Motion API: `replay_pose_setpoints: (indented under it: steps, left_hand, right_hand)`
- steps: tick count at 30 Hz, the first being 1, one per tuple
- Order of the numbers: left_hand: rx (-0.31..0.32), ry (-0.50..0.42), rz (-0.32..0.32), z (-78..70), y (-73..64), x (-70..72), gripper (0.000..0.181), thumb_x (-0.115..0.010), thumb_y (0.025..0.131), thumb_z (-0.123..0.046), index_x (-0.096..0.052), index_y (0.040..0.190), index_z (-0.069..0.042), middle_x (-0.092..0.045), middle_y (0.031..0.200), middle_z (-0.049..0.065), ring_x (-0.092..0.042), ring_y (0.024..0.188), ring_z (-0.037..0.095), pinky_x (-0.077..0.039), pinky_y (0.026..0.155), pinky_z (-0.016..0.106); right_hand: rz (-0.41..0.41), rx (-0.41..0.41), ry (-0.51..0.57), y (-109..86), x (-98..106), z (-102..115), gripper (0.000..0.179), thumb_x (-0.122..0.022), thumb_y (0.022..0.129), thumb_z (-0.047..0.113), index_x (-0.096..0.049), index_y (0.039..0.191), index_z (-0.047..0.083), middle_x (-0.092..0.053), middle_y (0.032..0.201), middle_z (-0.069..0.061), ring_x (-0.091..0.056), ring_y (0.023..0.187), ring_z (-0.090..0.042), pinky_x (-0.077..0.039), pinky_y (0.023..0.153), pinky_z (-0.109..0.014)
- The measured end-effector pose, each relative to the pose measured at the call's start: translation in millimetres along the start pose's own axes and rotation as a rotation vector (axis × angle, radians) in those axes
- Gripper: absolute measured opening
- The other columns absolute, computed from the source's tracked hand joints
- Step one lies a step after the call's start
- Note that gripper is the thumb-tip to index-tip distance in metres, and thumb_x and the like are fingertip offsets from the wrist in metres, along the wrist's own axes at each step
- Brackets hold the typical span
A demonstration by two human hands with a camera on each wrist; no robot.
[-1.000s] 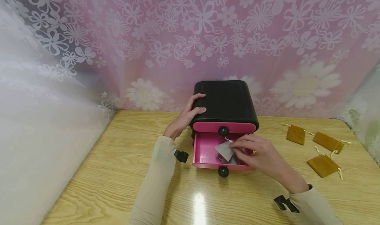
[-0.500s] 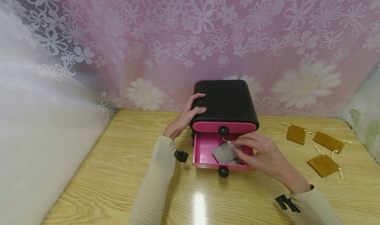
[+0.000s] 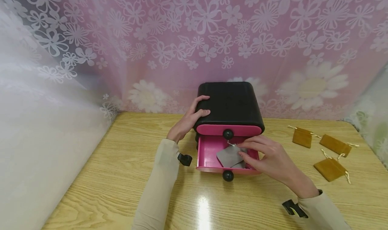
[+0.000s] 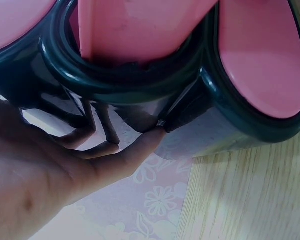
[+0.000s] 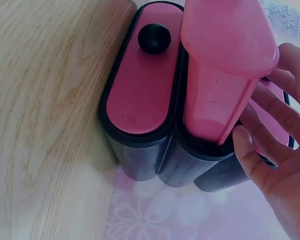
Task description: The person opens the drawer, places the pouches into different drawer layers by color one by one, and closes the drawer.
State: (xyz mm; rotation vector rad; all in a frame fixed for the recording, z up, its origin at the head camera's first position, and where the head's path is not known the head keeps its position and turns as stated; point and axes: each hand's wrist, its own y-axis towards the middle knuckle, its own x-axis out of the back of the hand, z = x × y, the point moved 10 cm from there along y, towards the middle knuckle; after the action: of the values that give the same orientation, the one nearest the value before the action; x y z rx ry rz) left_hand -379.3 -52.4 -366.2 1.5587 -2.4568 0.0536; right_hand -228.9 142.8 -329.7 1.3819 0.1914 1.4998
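Observation:
A black cabinet (image 3: 228, 102) with pink drawers stands on the table. My left hand (image 3: 188, 120) rests against its left side, with thumb and a finger extended onto the top; the left wrist view shows fingers (image 4: 135, 150) touching the glossy side. Its middle drawer (image 3: 209, 152) is pulled out. Inside lies a grey drawstring pouch (image 3: 228, 156) with a pale cord, partly over more grey cloth. My right hand (image 3: 269, 159) hovers over the drawer's right part, fingertips by the pouch's upper right corner. In the right wrist view its fingers are loosely bent beside the drawer.
Several tan drawstring pouches (image 3: 329, 169) lie on the table's right. Below the open drawer, the bottom drawer (image 5: 140, 95) is closed, with a round black knob. A flowered curtain (image 3: 194, 48) hangs behind the cabinet, and a pale sheet (image 3: 54, 122) borders the left side.
The grey pouch has come down from my right hand's pinch and lies flat in the drawer. My right hand has since shifted slightly right; the left hand stays put.

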Motion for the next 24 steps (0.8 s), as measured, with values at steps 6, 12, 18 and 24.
replay_pose_setpoints:
  steps: [6,12,18,24]
  left_hand:
    - [0.005,-0.009,0.004,-0.4,-0.7,-0.5,0.051,-0.056,0.099,-0.038,-0.040,0.146,-0.046,-0.025,0.163,-0.006,-0.046,0.137,0.026,-0.032,0.118,0.055]
    - [0.004,-0.013,0.004,-0.2,-1.2,-0.7,0.051,-0.056,0.099,-0.038,-0.040,0.146,-0.045,-0.025,0.162,-0.006,-0.047,0.136,0.025,-0.032,0.118,0.054]
    - [0.005,-0.016,0.004,-0.1,-1.2,-0.8,0.051,-0.055,0.099,-0.038,-0.040,0.146,-0.045,-0.025,0.162,-0.005,-0.047,0.136,0.026,-0.032,0.118,0.055]
    - [0.007,-0.001,0.001,-1.0,-1.7,-0.4,0.051,-0.055,0.098,-0.039,-0.039,0.147,-0.046,-0.021,0.164,-0.008,-0.039,0.142,0.025,-0.029,0.120,0.057]
  right_hand:
    - [-0.001,0.001,-0.013,0.2,2.3,1.3,0.047,-0.057,0.098,0.055,-0.081,0.100,0.014,-0.075,0.098,0.005,-0.065,0.084,-0.009,-0.050,0.071,-0.013]
    - [0.006,0.003,-0.023,-0.5,4.5,4.8,0.048,-0.057,0.098,0.056,-0.081,0.100,0.015,-0.076,0.099,0.006,-0.066,0.086,-0.007,-0.050,0.080,-0.008]
    - [0.026,-0.003,-0.032,-0.9,6.8,11.7,0.053,-0.053,0.097,0.060,-0.081,0.100,0.014,-0.076,0.098,0.006,-0.068,0.084,-0.009,-0.051,0.082,-0.007]
    - [0.037,0.018,-0.018,-1.1,8.3,21.7,0.052,-0.055,0.098,0.058,-0.081,0.099,0.013,-0.076,0.097,0.005,-0.069,0.081,-0.011,-0.051,0.079,-0.008]
